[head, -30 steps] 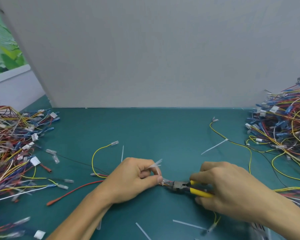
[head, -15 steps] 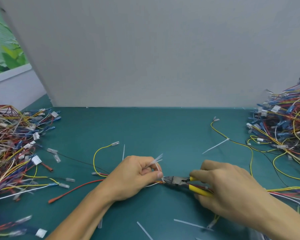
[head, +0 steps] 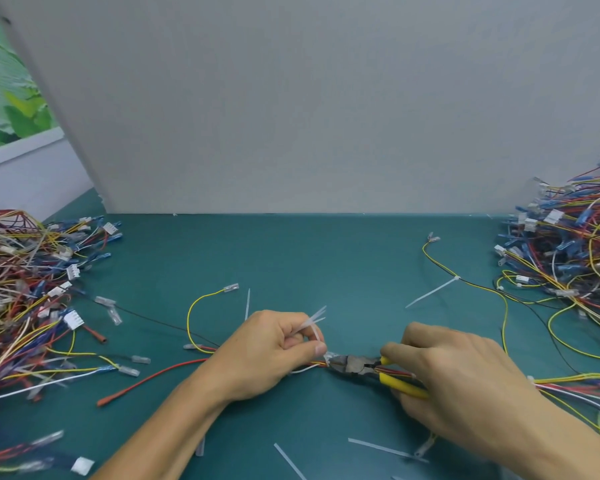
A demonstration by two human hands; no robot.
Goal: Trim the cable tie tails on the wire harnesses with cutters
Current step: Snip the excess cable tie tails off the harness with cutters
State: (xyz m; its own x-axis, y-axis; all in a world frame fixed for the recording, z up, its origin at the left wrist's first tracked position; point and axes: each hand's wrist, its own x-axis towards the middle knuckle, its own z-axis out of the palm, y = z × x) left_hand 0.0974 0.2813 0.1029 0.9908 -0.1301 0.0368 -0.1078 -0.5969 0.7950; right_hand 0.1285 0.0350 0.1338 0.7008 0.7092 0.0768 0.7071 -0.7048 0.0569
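My left hand point(head: 267, 355) pinches a wire harness point(head: 309, 366) on the green table, and white cable tie tails point(head: 313, 317) stick up out of its fingers. My right hand point(head: 454, 379) grips yellow-handled cutters point(head: 368, 368). The dark jaws point left and sit at the harness right beside my left thumb. The harness wires run on to the right under my right hand.
A heap of coloured harnesses point(head: 25, 306) fills the left side and another heap point(head: 568, 258) the right. Cut tie tails point(head: 385, 448) lie near the front edge. An untrimmed tie point(head: 433, 292) sits on a yellow-black wire. A grey wall panel point(head: 309, 105) stands behind.
The cutter jaws have stayed at the harness by my left thumb. Both hands have shifted only slightly, and the view has tilted a little.
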